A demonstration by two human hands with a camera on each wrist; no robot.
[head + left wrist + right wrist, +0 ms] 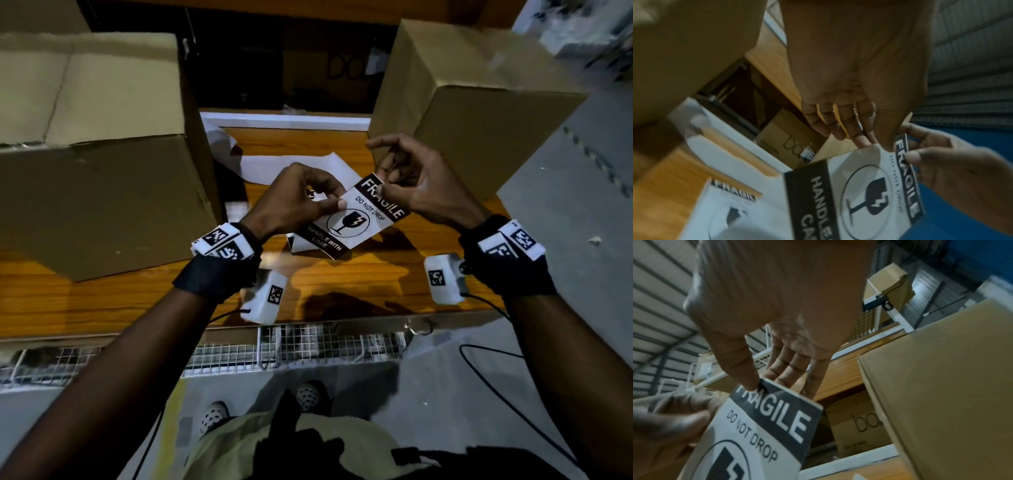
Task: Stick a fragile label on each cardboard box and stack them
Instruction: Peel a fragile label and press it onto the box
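A black-and-white fragile label (356, 216) (869, 186) (764, 426) is held above the wooden table (359, 274) between both hands. My left hand (301, 198) (869, 139) pinches its left edge between thumb and fingers. My right hand (404, 174) (764, 382) pinches the top corner by the word FRAGILE, thumb on the front. A large cardboard box (96, 150) stands on the table at the left. A second cardboard box (479, 102) (941, 386) stands at the right. Another label (731, 203) lies on the table under the held one.
White backing sheets (291, 164) lie on the table behind my hands. A dark shelf opening with a printed box (342, 68) (859, 426) lies beyond the table. A wire-mesh rail (274, 346) runs along the table's near edge. Grey floor lies to the right.
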